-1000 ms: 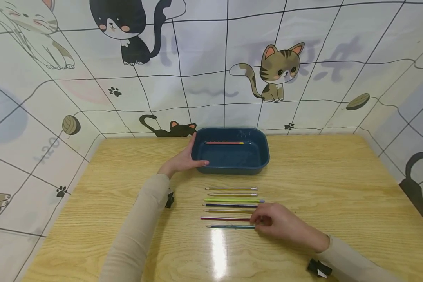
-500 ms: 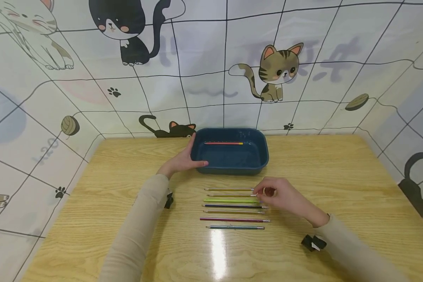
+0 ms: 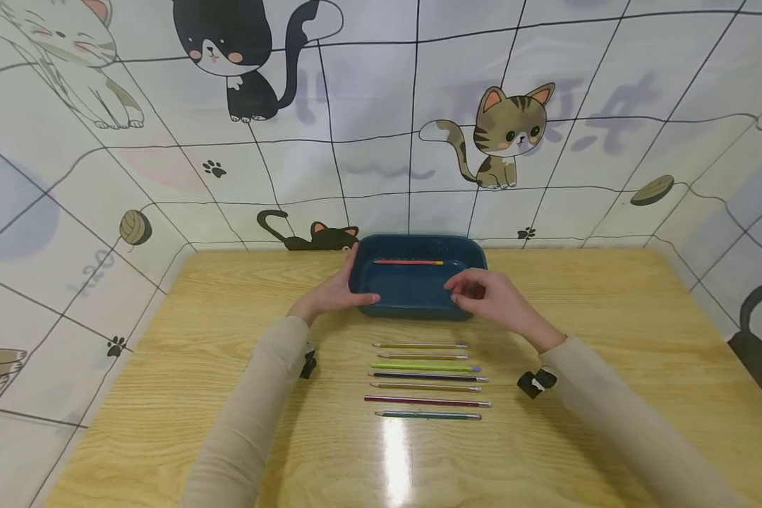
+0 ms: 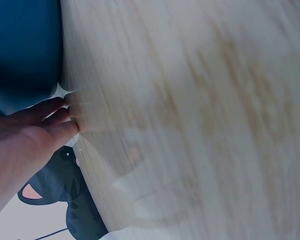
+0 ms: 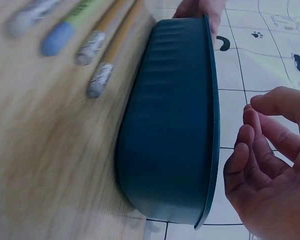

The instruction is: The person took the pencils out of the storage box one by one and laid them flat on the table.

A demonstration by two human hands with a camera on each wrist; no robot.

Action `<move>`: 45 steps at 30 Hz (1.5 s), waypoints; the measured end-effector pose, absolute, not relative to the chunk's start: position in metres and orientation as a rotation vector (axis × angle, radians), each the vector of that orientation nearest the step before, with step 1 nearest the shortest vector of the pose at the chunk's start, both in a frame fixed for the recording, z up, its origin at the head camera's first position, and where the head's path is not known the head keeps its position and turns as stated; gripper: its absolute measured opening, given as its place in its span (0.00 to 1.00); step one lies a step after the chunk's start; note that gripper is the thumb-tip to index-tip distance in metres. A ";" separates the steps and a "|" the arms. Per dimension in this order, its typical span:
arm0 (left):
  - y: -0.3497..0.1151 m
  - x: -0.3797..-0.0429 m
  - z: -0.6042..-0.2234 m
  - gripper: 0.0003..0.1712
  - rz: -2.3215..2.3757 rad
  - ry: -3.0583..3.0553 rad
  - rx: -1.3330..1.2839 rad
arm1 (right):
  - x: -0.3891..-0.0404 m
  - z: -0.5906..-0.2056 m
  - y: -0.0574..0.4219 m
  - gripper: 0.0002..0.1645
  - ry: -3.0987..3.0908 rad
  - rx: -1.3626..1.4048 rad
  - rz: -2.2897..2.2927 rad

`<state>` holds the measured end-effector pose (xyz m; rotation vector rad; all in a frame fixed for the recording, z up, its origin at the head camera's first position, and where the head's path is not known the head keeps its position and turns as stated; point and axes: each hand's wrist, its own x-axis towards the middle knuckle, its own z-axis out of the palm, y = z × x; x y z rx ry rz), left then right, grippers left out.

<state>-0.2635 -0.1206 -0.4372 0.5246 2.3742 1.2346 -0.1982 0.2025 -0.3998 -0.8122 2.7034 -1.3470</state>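
Observation:
A dark blue tray (image 3: pixel 417 312) stands against the back wall with a red pencil (image 3: pixel 408 262) lying inside. My left hand (image 3: pixel 334 289) holds its left end, the thumb over the near rim and the fingers along the outer side. My right hand (image 3: pixel 490 298) hovers over the tray's right end; its fingers are loosely curled and nothing shows between them. The right wrist view shows this hand (image 5: pixel 270 155) beyond the tray's rim. Several pencils lie side by side in front of the tray, among them a lime green pencil (image 3: pixel 419 367), a dark red pencil (image 3: pixel 425 401) and a teal pencil (image 3: pixel 427 415).
The wooden table (image 3: pixel 241 282) meets a sheet with printed cats and grid lines (image 3: pixel 375 92) at the back and sides. Both sleeved forearms reach in from the near side, with a black strap piece (image 3: pixel 536 383) at the right wrist.
My right hand has moved from the near pencils' eraser ends, past the far ones, up to the tray's right end. The pencils and my left hand have stayed in place.

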 end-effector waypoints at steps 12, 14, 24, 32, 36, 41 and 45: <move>-0.121 -0.266 -0.439 0.67 1.234 2.389 0.546 | -0.242 -0.400 0.183 0.15 2.686 -0.748 -1.227; -0.121 -0.266 -0.439 0.68 1.229 2.386 0.542 | -0.245 -0.401 0.180 0.16 2.668 -0.758 -1.224; -0.120 -0.266 -0.439 0.67 1.213 2.401 0.528 | -0.262 -0.410 0.172 0.17 2.675 -0.737 -1.196; -0.120 -0.266 -0.441 0.67 1.214 2.397 0.524 | -0.283 -0.420 0.170 0.24 2.644 -0.633 -1.230; -0.120 -0.265 -0.441 0.67 1.225 2.389 0.521 | -0.292 -0.426 0.169 0.25 2.655 -0.586 -1.223; -0.119 -0.263 -0.439 0.67 1.234 2.368 0.516 | -0.298 -0.434 0.168 0.27 2.659 -0.538 -1.208; -0.120 -0.265 -0.441 0.67 1.214 2.387 0.506 | -0.300 -0.437 0.164 0.28 2.635 -0.531 -1.215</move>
